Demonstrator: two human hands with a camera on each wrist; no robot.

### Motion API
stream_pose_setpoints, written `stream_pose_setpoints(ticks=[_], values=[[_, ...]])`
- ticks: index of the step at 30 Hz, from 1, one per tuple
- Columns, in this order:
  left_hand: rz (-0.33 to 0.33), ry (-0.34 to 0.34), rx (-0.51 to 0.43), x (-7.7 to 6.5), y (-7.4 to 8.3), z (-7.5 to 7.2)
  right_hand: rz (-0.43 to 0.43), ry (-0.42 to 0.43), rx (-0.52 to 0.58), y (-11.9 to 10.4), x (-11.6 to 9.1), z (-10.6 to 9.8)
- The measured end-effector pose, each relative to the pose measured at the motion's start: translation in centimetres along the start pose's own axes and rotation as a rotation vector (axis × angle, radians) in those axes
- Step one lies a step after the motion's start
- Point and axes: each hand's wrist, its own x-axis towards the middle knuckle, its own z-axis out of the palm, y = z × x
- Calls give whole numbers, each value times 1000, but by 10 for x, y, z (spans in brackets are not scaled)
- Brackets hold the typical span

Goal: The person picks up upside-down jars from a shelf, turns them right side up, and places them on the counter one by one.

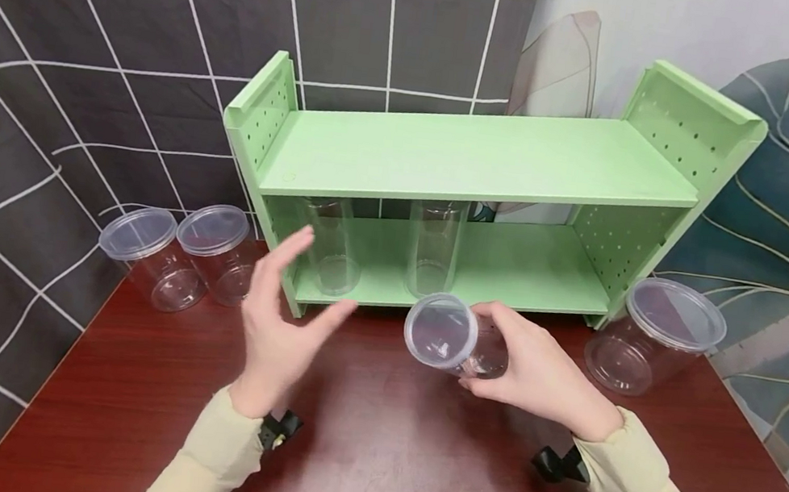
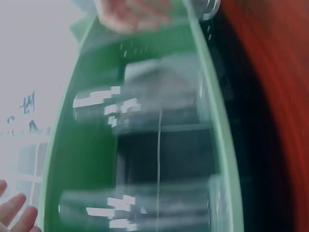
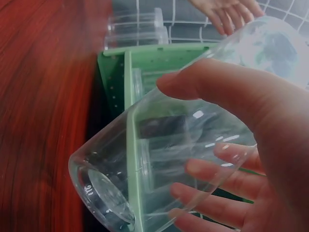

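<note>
My right hand (image 1: pixel 544 369) grips a clear lidded jar (image 1: pixel 491 358) in front of the green shelf (image 1: pixel 477 158). The jar is tilted, its translucent lid toward the left. In the right wrist view, the thumb lies across one side of the jar (image 3: pixel 159 130) and the fingers lie along the other. My left hand (image 1: pixel 281 339) holds nothing, its thumb and fingers spread apart, just in front of the shelf's left end. Two tall clear jars stand on the lower shelf, a left jar (image 1: pixel 331 255) and a middle jar (image 1: pixel 434 250); the upper board hides their tops.
At the table's left stand two lidded clear jars, an outer jar (image 1: pixel 167 281) and an inner jar (image 1: pixel 230 276). A wider lidded jar (image 1: pixel 626 362) stands right of the shelf. All rest on the reddish-brown table (image 1: pixel 399 458). A dark gridded wall covering (image 1: pixel 338 37) hangs behind.
</note>
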Motion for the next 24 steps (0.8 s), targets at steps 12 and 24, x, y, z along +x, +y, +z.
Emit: stream_pose_setpoints(ticks=[12,24], values=[[-302,205,73,28,-22,-24,16,111,26,17,-11,-9],[-459,161,-8,33,-48,-18,79,218,140,30,-28,-26]])
